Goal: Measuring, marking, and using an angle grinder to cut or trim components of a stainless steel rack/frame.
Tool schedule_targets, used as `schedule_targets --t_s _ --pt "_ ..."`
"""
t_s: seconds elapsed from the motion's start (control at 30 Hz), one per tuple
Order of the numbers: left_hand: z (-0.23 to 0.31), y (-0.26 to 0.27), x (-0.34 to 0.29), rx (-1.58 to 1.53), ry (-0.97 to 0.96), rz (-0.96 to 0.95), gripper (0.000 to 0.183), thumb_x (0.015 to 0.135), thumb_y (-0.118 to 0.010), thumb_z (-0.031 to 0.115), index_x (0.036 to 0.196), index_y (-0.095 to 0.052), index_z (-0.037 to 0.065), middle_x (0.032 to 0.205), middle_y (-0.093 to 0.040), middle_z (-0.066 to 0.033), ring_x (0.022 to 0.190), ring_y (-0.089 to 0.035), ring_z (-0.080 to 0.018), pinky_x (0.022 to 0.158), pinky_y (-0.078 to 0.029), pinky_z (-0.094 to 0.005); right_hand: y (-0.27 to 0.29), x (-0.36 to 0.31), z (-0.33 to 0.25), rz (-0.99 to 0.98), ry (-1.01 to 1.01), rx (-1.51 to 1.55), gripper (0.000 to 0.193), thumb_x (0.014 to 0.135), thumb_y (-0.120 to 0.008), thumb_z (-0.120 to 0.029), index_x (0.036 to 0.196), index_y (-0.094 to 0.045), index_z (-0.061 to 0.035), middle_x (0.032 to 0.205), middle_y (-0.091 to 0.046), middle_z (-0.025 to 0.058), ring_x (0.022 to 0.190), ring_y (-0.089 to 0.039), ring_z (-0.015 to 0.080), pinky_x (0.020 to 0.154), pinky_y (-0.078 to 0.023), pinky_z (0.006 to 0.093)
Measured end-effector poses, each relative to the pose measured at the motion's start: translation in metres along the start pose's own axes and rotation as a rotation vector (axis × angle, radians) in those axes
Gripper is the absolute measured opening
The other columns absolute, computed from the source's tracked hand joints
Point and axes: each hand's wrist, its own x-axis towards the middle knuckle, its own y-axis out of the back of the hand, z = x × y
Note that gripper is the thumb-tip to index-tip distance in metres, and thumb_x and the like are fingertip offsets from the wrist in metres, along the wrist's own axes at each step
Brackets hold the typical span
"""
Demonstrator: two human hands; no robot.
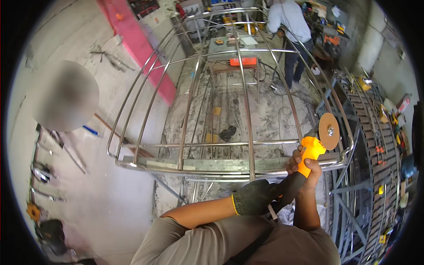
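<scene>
1. Yellow angle grinder [312,152] is up by the frame's near right corner, tan disc [329,131] facing me. Can't tell if it's touching metal.
2. Bare right hand [304,165] is wrapped round the yellow body, just below the disc; gloved left hand [254,197] clutches the black rear end.
3. Steel frame [250,154] looks joined up already, I'd say; can't tell which spots are left.

The yellow-and-black angle grinder [312,150] slanted up rightward, its round tan disc [328,128] facing upward near the right end of the shiny, open-barred metal frame [250,142]; disc contact was unclear.
</scene>
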Motion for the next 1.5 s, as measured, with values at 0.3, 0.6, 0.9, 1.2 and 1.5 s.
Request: schedule_targets --t_s 0.3,0.6,0.9,1.2,1.5 --pt "-0.064 0.034 0.006 -0.228 -0.291 -0.088 0.081 0.085 -0.079 0.02 0.156 -0.043 0.005 0.091 -0.074 -0.0094 0.068 -0.069 -0.0298 0.063 -0.056 -0.0398 -0.021 -0.025 0.03 0.262 0.304 -0.011 0.039 0.084 -0.067 -0.019 0.118 -0.052 -0.0045 0.091 -0.055 0.0073 0.071 -0.057 0.0192 0.065 -0.05 0.0358" --pt "-0.094 0.05 -0.046 -1.103 -0.111 -0.589 0.074 0.089 -0.077 0.004 0.154 -0.043 -0.003 0.125 -0.07 -0.0161 0.09 -0.07 -0.0184 0.082 -0.057 -0.0314 -0.056 -0.107 0.132 0.757 0.757 0.081 0.035 0.085 -0.067 -0.018 0.113 -0.053 -0.002 0.089 -0.057 0.0098 0.075 -0.057 0.0203 0.07 -0.051 0.0371" --pt "-0.111 0.084 -0.065 -1.051 -0.106 -0.917 0.069 0.083 -0.084 0.007 0.147 -0.056 0.003 0.134 -0.068 -0.022 0.101 -0.074 -0.0206 0.085 -0.059 -0.0311 -0.098 -0.129 0.218 1.232 0.915 0.265 0.031 0.084 -0.064 -0.014 0.107 -0.048 -0.0012 0.079 -0.061 0.016 0.067 -0.062 0.0271 0.067 -0.058 0.043" --pt "-0.095 0.114 -0.092 -0.873 -0.499 -0.963 0.069 0.08 -0.088 0.012 0.141 -0.056 0.004 0.108 -0.073 -0.016 0.079 -0.074 -0.0232 0.071 -0.06 -0.0341 -0.144 -0.161 0.27 1.203 0.938 0.355 0.034 0.082 -0.066 -0.012 0.11 -0.049 -0.006 0.085 -0.062 0.0137 0.07 -0.063 0.0254 0.068 -0.058 0.0428" --pt "-0.052 0.11 -0.139 -0.847 -0.739 -0.855 0.07 0.079 -0.089 0.022 0.138 -0.058 -0.001 0.096 -0.073 -0.0108 0.069 -0.064 -0.0152 0.064 -0.054 -0.0296 -0.179 -0.221 0.304 1.179 1.063 0.31 0.035 0.082 -0.066 -0.011 0.112 -0.049 -0.006 0.085 -0.063 0.0129 0.068 -0.065 0.0272 0.07 -0.06 0.0467"
